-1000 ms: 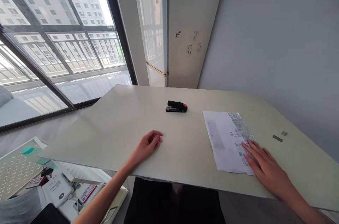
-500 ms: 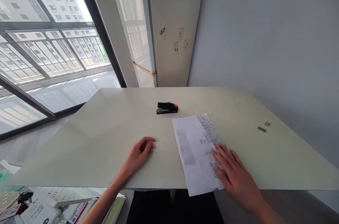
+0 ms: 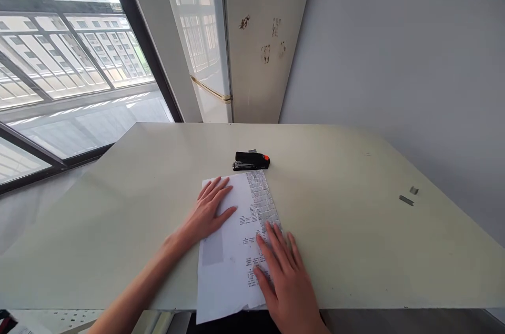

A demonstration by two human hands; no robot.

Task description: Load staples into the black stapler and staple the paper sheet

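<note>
A sheet of paper (image 3: 221, 286) with printed text along its right side lies on the pale table (image 3: 118, 208), its lower end hanging over the front edge. Flat on its upper left part rests my left hand (image 3: 213, 210), fingers spread. My right hand (image 3: 286, 271) lies on the paper's right edge with the fingers stretched out, covering some of the print. Just beyond the paper's top edge is a black stapler (image 3: 251, 161) with an orange-red patch at its right end.
Two small strips of staples, a longer one (image 3: 406, 200) and a shorter one (image 3: 414, 190), lie at the table's right. Behind the table stands a worn fridge (image 3: 256, 81). A grey wall (image 3: 394, 50) runs along the right, and a window (image 3: 79, 50) is at the left.
The paper has slid left with my right hand on it and now lies just in front of the stapler. My left hand has uncurled and come down flat on the paper. The view has tilted down.
</note>
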